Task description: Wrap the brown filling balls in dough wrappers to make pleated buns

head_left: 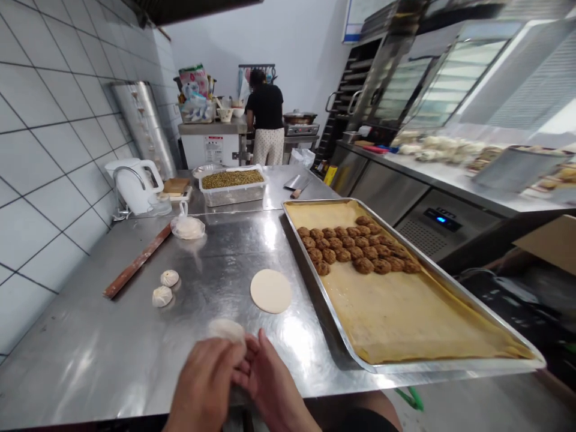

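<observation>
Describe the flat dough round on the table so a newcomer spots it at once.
On the steel table, find the big baking tray at its right side. Just left of the tray's edge lies the dough round. It alone is a thin flat disc; the two dough balls further left are plump.

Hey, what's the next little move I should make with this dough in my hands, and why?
Likely press the dough piece flat until it matches the disc just beyond it. Left hand and right hand meet at it near the table edge, it looks smaller than that disc, and two dough balls lie untouched to the left.
</observation>
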`<state>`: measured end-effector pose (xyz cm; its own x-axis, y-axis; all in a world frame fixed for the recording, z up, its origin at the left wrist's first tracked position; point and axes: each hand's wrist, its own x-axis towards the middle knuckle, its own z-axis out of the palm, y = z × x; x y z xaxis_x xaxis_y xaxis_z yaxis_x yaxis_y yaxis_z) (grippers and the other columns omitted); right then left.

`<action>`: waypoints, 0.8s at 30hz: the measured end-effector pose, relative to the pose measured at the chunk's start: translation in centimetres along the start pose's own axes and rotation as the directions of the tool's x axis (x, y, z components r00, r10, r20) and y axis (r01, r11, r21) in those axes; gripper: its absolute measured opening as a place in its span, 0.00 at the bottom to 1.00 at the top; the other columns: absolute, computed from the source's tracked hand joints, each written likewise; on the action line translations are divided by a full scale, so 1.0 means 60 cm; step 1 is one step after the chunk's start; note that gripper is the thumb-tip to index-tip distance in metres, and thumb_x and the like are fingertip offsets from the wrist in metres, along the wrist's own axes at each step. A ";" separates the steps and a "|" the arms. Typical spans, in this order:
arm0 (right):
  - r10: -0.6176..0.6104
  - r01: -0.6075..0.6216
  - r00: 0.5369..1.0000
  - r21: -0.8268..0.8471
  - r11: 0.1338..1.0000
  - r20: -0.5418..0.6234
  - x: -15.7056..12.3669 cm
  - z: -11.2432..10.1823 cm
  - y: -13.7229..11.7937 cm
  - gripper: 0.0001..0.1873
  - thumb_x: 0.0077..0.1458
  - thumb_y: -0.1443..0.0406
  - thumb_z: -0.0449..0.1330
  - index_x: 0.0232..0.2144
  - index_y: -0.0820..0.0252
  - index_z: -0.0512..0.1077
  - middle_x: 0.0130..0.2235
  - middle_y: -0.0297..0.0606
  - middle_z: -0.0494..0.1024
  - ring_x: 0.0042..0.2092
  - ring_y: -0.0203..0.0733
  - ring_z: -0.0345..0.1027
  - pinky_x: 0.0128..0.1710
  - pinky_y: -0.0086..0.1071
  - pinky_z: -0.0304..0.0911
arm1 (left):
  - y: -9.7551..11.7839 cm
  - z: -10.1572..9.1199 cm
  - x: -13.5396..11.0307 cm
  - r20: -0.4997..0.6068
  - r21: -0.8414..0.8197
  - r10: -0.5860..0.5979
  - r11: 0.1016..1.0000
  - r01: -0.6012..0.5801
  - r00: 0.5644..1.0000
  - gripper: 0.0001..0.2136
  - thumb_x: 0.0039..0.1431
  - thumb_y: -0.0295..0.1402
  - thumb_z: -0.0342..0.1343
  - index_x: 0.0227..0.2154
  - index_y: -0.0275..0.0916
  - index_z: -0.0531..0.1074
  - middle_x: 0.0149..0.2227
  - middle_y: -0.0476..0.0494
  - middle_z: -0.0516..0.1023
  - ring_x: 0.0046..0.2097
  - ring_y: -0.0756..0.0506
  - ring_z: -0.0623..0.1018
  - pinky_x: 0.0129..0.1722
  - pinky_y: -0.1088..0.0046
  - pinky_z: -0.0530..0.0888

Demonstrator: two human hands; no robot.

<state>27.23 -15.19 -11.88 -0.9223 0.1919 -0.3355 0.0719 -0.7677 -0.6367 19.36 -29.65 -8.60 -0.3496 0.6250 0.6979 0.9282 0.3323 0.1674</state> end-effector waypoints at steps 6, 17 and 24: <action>0.046 -0.039 0.999 0.286 0.957 -0.016 -0.017 -0.010 -0.015 0.24 0.54 0.57 0.72 0.50 0.63 0.80 0.46 0.46 0.85 0.46 0.48 0.79 0.45 0.34 0.70 | 0.035 0.036 -0.076 -0.036 -0.284 -0.053 0.958 0.041 0.998 0.15 0.65 0.22 0.49 0.45 0.45 0.78 0.38 0.46 0.84 0.44 0.45 0.83 0.50 0.66 0.77; -0.128 0.099 0.991 -0.445 0.890 -0.036 -0.027 -0.009 -0.010 0.21 0.62 0.49 0.65 0.45 0.59 0.84 0.38 0.41 0.86 0.39 0.47 0.78 0.39 0.33 0.67 | 0.021 0.016 -0.054 0.547 -0.646 -0.721 -0.040 0.762 0.426 0.26 0.60 0.52 0.64 0.55 0.43 0.71 0.41 0.45 0.82 0.35 0.47 0.81 0.35 0.74 0.77; -0.450 0.242 0.892 -0.890 0.387 0.046 0.028 -0.042 0.004 0.19 0.67 0.59 0.57 0.55 0.56 0.79 0.49 0.46 0.85 0.48 0.54 0.80 0.51 0.45 0.72 | -0.023 0.030 -0.094 0.374 -0.304 -0.711 0.513 0.803 0.595 0.18 0.68 0.47 0.54 0.53 0.43 0.74 0.47 0.39 0.82 0.40 0.42 0.83 0.40 0.64 0.81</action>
<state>26.66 -13.52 -14.34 -0.8723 0.4886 0.0199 0.1429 0.2937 -0.9452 19.79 -32.35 -14.00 -0.9159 0.3996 0.0364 0.2338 0.4576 0.8579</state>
